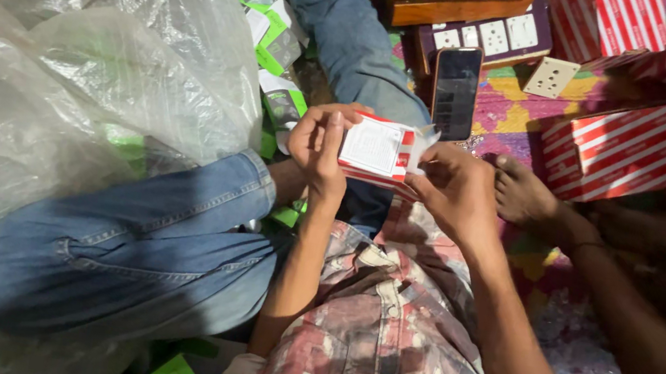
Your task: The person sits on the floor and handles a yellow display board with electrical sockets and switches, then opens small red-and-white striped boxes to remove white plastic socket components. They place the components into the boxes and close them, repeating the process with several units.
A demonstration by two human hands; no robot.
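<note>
I hold the small red-and-white box [377,151] over my lap, left hand [317,146] clamped on its left edge, right hand [456,190] pinching the flap at its right end. Keeping the box steady and level should help my fingers [332,137] work that flap cleanly, clear of the phone [454,92] on the floor.

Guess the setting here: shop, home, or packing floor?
Probably an informal packing spot on the floor. Both hands, left hand and right hand, hold a small red-and-white box, with striped cartons, trays of white switch plates and clear plastic bags around.
</note>
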